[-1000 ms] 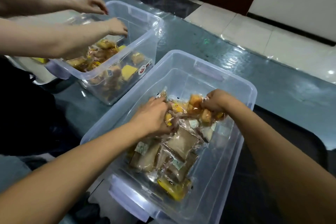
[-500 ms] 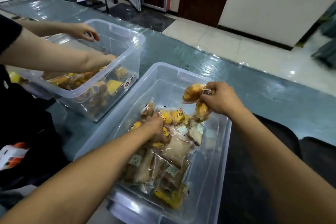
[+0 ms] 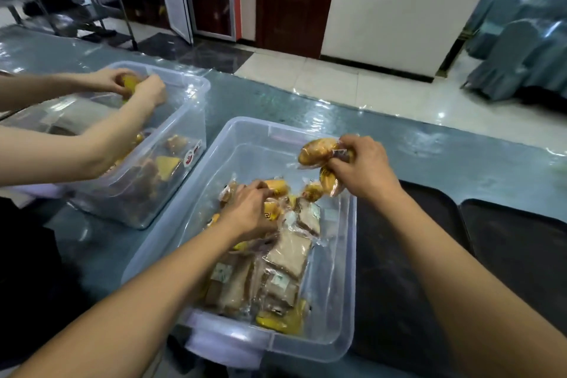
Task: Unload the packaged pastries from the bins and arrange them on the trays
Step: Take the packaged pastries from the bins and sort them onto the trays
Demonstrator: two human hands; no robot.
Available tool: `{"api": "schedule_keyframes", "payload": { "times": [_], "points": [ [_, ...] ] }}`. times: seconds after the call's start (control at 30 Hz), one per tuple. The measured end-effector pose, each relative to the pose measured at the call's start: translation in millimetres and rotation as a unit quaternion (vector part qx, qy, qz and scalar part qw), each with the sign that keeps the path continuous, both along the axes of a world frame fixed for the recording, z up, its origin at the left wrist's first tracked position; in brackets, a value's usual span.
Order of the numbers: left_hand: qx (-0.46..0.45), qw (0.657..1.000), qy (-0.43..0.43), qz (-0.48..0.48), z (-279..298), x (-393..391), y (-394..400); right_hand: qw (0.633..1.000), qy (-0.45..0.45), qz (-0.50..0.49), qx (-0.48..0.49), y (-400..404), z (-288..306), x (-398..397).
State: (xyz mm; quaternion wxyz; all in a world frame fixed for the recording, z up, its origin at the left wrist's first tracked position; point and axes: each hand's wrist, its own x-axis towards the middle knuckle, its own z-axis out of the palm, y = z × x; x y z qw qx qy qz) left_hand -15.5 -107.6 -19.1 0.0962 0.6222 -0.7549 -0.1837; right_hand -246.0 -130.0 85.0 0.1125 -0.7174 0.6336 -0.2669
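Observation:
A clear plastic bin (image 3: 343, 301) sits in front of me, holding wrapped brown bread slices (image 3: 290, 255) and yellow packaged pastries (image 3: 280, 321). My right hand (image 3: 363, 169) is raised over the bin's right rim, shut on two golden packaged buns (image 3: 317, 152). My left hand (image 3: 250, 210) is down inside the bin, its fingers closed on small yellow pastry packets (image 3: 273, 189). Two dark trays (image 3: 521, 242) lie to the right of the bin.
A second clear bin (image 3: 184, 132) of pastries stands at the left, where another person's two hands (image 3: 144, 89) hold a yellow packet. The table has a glossy blue-grey plastic cover (image 3: 429, 156). Covered chairs (image 3: 521, 52) stand at the far right.
My right hand has lifted the two buns up out of the pile toward the bin's right rim. My left hand stayed low among the yellow packets. The other person's hands came together.

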Motion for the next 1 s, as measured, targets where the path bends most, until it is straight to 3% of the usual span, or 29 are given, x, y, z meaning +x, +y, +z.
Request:
{"api": "schedule_keyframes", "payload": {
  "times": [0.27, 0.53, 1.0],
  "points": [
    [-0.128, 0.990, 0.051, -0.014, 85, -52, 3, 0.995, 0.004, -0.072, -0.066, 24, 31, -70],
    [-0.192, 0.975, 0.071, -0.084, 125, -187, 19, 0.983, 0.017, -0.176, -0.051, 83, 25, -215],
    [-0.106, 0.952, 0.098, -0.269, 58, -516, 133, 0.937, 0.018, -0.346, 0.037, 262, -49, -494]
  ]
}}
